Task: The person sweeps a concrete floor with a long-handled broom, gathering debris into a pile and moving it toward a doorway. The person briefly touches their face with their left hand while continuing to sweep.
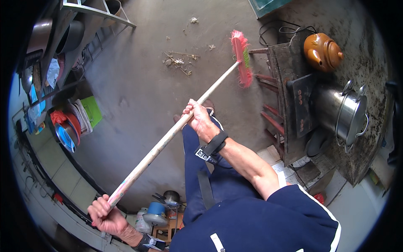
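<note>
Both my hands grip the pale wooden handle (160, 144) of a push broom, which slants up to the right across the view. My left hand (107, 217) is closed around its upper end at the lower left. Farther along the shaft, my right hand (199, 117) holds it in front of my legs. The broom head (241, 60), with a pink block and pink and green bristles, is at the floor beside a dark table's legs. To its left a patch of debris (178, 61), with twigs and pale scraps, lies on the grey concrete floor (138, 85).
On the right, a dark table (277, 60) stands near a brown ceramic teapot (322, 52) and a lidded steel pot (343, 110). A metal rack (97, 12) with pans is at the left, above stacked basins (74, 126). Pots (156, 209) stand behind my legs.
</note>
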Available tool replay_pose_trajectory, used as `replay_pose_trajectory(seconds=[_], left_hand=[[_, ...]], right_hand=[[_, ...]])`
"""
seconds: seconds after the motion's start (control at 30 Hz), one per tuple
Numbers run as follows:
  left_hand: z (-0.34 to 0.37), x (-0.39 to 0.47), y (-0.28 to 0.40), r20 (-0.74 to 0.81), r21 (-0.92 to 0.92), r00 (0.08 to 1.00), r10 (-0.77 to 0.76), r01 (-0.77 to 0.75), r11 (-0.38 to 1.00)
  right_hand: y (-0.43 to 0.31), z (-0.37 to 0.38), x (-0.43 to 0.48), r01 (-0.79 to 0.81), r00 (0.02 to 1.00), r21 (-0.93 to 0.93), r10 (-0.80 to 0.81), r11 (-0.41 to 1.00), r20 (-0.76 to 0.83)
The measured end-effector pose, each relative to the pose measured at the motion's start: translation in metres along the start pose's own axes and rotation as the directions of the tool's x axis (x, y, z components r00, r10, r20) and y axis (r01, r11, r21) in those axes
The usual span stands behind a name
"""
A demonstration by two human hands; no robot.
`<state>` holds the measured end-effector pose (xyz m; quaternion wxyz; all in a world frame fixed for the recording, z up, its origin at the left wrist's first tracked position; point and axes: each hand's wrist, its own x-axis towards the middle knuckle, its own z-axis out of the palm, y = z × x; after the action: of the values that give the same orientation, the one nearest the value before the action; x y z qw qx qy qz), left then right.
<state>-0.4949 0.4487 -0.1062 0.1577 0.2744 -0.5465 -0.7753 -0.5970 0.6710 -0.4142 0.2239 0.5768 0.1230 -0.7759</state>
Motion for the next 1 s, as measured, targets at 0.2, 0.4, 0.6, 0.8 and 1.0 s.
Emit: replay_pose_trajectory(seconds=[0.2, 0.4, 0.6, 0.8, 1.0], left_hand=[[-0.080, -0.062, -0.058, -0.523, -0.040, 0.837, -0.159, 0.163, 0.986], [-0.094, -0.122, -0.141, -0.475, -0.363, 0.752, -0.456, 0.305, 0.880], [-0.131, -0.202, -0.211, -0.479, -0.562, 0.591, -0.649, 0.361, 0.744], [-0.159, -0.291, -0.243, -0.589, -0.568, 0.343, -0.732, 0.467, 0.677], [-0.122, -0.321, -0.284, -0.489, -0.656, 0.622, -0.611, 0.200, 0.728]], right_hand=[[0.022, -0.046, 0.013, 0.082, 0.985, -0.290, -0.121, 0.953, -0.120], [-0.022, -0.105, 0.045, 0.217, 0.967, -0.427, -0.253, 0.878, -0.029], [-0.026, -0.171, 0.074, 0.075, 0.932, -0.635, -0.280, 0.769, -0.229], [-0.011, -0.248, 0.054, 0.050, 0.917, -0.639, -0.289, 0.767, -0.275], [-0.041, -0.299, 0.069, 0.105, 0.976, -0.569, -0.195, 0.815, -0.100]])
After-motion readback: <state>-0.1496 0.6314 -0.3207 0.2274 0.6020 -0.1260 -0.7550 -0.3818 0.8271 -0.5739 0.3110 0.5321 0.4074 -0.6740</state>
